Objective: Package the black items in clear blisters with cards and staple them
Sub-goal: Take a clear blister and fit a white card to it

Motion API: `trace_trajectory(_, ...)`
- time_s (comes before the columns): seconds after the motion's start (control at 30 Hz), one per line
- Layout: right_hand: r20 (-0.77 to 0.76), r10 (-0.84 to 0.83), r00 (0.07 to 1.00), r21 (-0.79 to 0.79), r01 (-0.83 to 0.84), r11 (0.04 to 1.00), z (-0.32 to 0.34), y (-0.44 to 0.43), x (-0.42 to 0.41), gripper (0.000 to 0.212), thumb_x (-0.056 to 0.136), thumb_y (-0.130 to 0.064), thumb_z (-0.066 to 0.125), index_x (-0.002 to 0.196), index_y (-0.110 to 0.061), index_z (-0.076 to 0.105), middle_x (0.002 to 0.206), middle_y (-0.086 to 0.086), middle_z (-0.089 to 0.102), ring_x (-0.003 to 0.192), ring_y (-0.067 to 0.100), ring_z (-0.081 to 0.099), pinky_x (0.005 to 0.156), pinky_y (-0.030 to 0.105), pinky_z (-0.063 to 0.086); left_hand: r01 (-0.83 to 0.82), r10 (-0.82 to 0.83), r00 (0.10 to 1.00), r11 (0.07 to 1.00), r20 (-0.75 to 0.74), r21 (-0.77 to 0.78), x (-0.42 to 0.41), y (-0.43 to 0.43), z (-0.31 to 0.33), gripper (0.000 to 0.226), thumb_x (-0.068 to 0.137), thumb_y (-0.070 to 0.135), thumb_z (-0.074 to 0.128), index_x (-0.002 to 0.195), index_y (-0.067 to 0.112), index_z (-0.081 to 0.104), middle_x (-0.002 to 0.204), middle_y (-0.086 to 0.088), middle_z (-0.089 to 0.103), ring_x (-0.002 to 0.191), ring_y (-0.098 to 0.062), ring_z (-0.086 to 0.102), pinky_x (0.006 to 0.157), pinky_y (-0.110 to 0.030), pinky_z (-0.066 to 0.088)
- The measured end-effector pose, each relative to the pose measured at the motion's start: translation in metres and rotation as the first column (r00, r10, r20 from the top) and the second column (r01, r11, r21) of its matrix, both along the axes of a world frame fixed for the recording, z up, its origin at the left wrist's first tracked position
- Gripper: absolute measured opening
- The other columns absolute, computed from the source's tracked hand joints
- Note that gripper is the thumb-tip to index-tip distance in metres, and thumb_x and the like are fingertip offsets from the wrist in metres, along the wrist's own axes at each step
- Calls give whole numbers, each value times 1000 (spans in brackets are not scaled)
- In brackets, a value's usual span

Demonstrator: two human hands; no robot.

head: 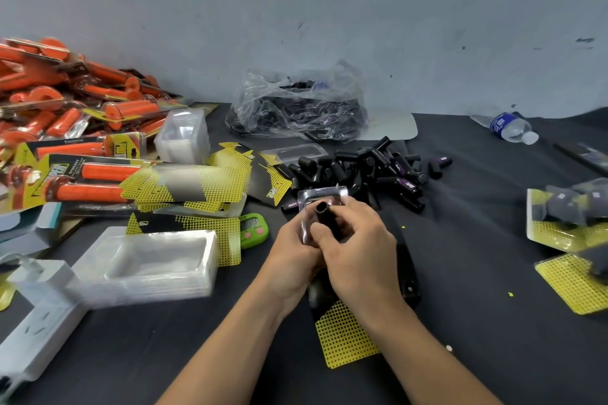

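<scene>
Your 2 hands meet at the middle of the dark table (pixel 477 273), just above its surface. Your left hand (pixel 292 250) curls round the left edge of 1 clear blister (pixel 320 196) and holds it tilted, its top rim rising past your fingertips. Your right hand (pixel 358 246) pinches 1 black item (pixel 326 214), a short tube, between the thumb and the curled fingers. The tube lies against the blister's pocket, right between the 2 grips, with its hollow end turned up and away from your palms. Whether it is fully seated in the pocket you cannot tell from here, as your fingers cover its lower part.

Under your wrists lies 1 card (pixel 345 335), yellow-dotted and black, flat on the table, with its upper end hidden by your hands.

Just beyond your hands sits the pile of black items (pixel 371 171), loose and touching each other, and behind it a crumpled plastic bag (pixel 296 108) holds more of them. To your left stands a stack of clear blisters (pixel 148 260), nested together, with loose yellow cards (pixel 197 181) fanned out behind it. A green timer (pixel 253 228) lies between that stack and your left hand. Far left is a heap of orange packaged grips (pixel 65 102). At the right edge lie finished packs (pixel 566 217), blurred, and a water bottle (pixel 510 126) rests on its side at the back.
</scene>
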State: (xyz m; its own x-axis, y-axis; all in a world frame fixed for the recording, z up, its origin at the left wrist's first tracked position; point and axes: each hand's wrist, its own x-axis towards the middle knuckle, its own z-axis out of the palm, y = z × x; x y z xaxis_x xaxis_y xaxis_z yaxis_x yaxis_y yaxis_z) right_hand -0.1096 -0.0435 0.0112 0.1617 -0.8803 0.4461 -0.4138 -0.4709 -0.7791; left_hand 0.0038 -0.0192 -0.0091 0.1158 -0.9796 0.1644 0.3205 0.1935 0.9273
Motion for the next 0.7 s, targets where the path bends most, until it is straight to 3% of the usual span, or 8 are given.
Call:
trace_trajectory(0.1,27,30,999,17,-31,999,-1,1,1,35,90,-21,77,124,-25,74,149,-6,56,139,2,42,108,3,26,11,-12,1000,1000,9,19,1,0,0,70,74,-21,59,128,22,69,125,-19,71,119,-35,68,86,-33,59)
trace_trajectory(0.2,136,77,988,71,-87,994,0,-2,-2,32,89,-18,79,118,-33,75,152,-10,52,141,5,45,110,19,43,21,-22,998,1000,52,23,0,0,0,74,72,-22,62,134,19,64,124,-21,70,117,-37,68,78,-31,61)
trace_trajectory(0.33,188,48,981,94,-66,993,0,-6,-2,27,83,-11,82,105,-27,81,141,-11,61,139,-2,45,96,0,39,18,-22,993,999,115,33,0,1,0,84,68,-26,64,140,18,59,126,-15,71,123,-30,66,88,-33,59)
trace_trajectory(0.5,250,23,968,114,-53,992,1,-8,-2,21,81,-7,83,97,-21,84,125,-13,70,123,4,63,95,18,55,28,-33,993,998,115,50,-1,0,-1,90,63,-27,61,139,20,61,125,-14,72,121,-27,67,81,-29,60)
trace_trajectory(0.6,131,51,990,69,-61,996,3,-5,-2,26,86,-14,80,110,-25,80,136,-9,65,131,6,56,108,26,49,39,-42,997,998,57,53,0,0,0,84,70,-28,58,138,21,61,128,-19,70,123,-33,66,80,-32,60)
trace_trajectory(0.7,11,12,1000,13,-12,1000,3,-1,-2,27,89,-18,78,116,-20,77,144,-2,61,140,14,49,113,24,36,60,-59,998,997,-9,56,1,1,1,78,73,-24,60,135,23,62,127,-20,70,119,-32,68,81,-30,61)
